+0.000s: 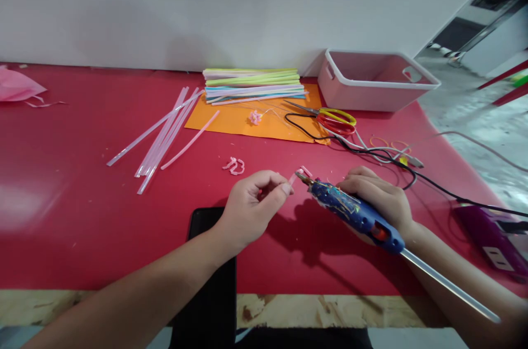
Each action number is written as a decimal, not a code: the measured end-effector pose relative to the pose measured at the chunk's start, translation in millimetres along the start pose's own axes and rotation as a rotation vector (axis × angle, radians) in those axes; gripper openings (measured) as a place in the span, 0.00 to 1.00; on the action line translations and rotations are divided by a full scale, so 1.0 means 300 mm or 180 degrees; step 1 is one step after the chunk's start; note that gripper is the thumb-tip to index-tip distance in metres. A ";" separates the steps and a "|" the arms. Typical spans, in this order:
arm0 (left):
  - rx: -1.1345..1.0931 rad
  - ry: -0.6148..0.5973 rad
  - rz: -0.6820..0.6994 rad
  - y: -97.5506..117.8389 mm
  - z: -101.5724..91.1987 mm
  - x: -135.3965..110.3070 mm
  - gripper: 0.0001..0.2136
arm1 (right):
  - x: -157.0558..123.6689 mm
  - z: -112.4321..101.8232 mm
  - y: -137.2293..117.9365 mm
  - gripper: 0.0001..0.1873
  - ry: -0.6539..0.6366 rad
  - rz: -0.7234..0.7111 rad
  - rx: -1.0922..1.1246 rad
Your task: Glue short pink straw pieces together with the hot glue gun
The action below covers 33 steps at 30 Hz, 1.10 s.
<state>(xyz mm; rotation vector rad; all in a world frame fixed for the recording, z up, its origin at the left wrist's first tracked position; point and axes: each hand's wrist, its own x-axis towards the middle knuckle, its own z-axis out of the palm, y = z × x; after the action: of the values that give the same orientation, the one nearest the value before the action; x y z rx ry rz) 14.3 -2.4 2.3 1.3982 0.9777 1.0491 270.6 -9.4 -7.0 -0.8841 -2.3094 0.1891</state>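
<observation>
My left hand (pixel 258 206) pinches a short pink strip (pixel 292 178) between thumb and fingertips. My right hand (pixel 377 195) is wrapped round a blue hot glue gun (pixel 355 210), with a clear glue stick (pixel 451 286) jutting from its back. The glue gun's nozzle points left and meets or nearly meets the strip's tip; I cannot tell if they touch. Just behind the nozzle lies a small pink piece (pixel 306 171). Curled pink pieces (pixel 234 165) rest on the red table left of there. A small pink flower (pixel 256 117) on a thin stem lies on an orange sheet (pixel 231 120).
Pink straws (pixel 169 134) lie at left; a bundle of coloured straws (pixel 253 85) sits behind. Scissors (pixel 330 118), tangled cables (pixel 371 152) and a pink bin (pixel 371 85) occupy the right. A purple power strip (pixel 490 239) is near the right edge. A black phone (pixel 210 277) lies under my left forearm.
</observation>
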 end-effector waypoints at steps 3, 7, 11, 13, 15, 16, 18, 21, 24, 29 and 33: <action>-0.0056 -0.0021 -0.0012 -0.002 -0.001 0.000 0.08 | 0.001 -0.005 0.001 0.06 -0.0020 -0.0102 0.0065; -0.0076 -0.0068 0.0016 -0.001 -0.001 0.001 0.07 | 0.000 -0.003 0.006 0.12 -0.0125 -0.0274 0.0187; -0.0059 -0.0087 0.0002 0.003 -0.001 0.001 0.08 | 0.002 -0.001 0.005 0.10 -0.0081 -0.0172 0.0083; -0.0047 -0.0087 -0.0017 0.003 -0.001 0.000 0.08 | 0.004 -0.003 0.004 0.07 -0.0058 -0.0135 -0.0002; -0.0051 -0.0085 -0.0021 0.004 -0.001 -0.001 0.08 | 0.005 -0.006 0.004 0.06 -0.0050 -0.0122 -0.0039; -0.0056 -0.0084 -0.0017 0.004 -0.001 -0.002 0.08 | 0.004 -0.007 0.005 0.06 -0.0045 -0.0124 -0.0038; -0.0062 -0.0084 -0.0020 0.003 -0.002 -0.002 0.08 | 0.003 -0.008 0.006 0.07 -0.0022 -0.0156 -0.0043; -0.0070 -0.0079 -0.0033 0.002 -0.002 -0.002 0.08 | 0.004 -0.011 0.006 0.07 0.0025 -0.0217 -0.0074; -0.0097 -0.0095 -0.0059 0.002 -0.001 -0.001 0.08 | 0.007 -0.014 0.003 0.07 0.0048 -0.0177 -0.0100; -0.0153 -0.0104 -0.0089 0.002 0.000 -0.001 0.08 | 0.005 -0.015 0.002 0.07 0.0044 -0.0166 -0.0060; -0.0108 -0.0089 -0.0043 0.000 -0.001 -0.006 0.08 | 0.006 -0.013 0.002 0.06 0.0037 -0.0198 0.0003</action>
<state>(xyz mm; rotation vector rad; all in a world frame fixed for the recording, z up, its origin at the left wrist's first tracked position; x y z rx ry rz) 13.6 -3.9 2.2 1.3732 0.9438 1.0290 272.5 -8.2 -3.3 -0.8096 -2.3223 0.1577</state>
